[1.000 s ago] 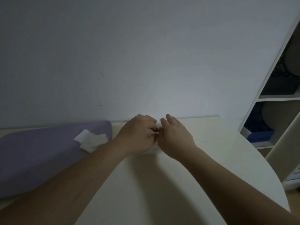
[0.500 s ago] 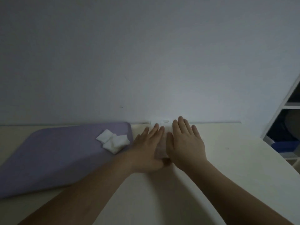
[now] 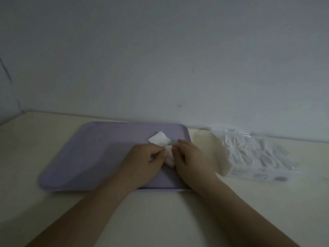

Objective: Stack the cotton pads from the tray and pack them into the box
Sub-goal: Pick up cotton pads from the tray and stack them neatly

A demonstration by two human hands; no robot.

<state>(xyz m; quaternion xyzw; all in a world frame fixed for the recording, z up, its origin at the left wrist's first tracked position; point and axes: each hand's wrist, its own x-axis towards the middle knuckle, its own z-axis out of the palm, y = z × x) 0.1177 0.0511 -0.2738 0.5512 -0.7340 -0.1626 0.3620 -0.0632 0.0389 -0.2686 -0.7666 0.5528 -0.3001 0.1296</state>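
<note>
One lilac tray [image 3: 89,148], cream table [image 3: 160,220]

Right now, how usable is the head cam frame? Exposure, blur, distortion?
Head view: dim and underexposed throughout, with no glare. The clear box is smeared by motion blur and its contents are unreadable. The left hand and right hand are soft-edged around the cotton pads. A soft shadow lies on the tray. The back edge of the table runs tilted.

- The left hand [image 3: 142,163] and right hand [image 3: 192,159] are covering part of the cotton pads [image 3: 159,139] at frame centre, hiding their count;
- The box [image 3: 252,154] at right is smearing into blur;
- Both forearms are running off the bottom edge; the right wrist is masking the tray [image 3: 89,157] at its near right corner.
</note>
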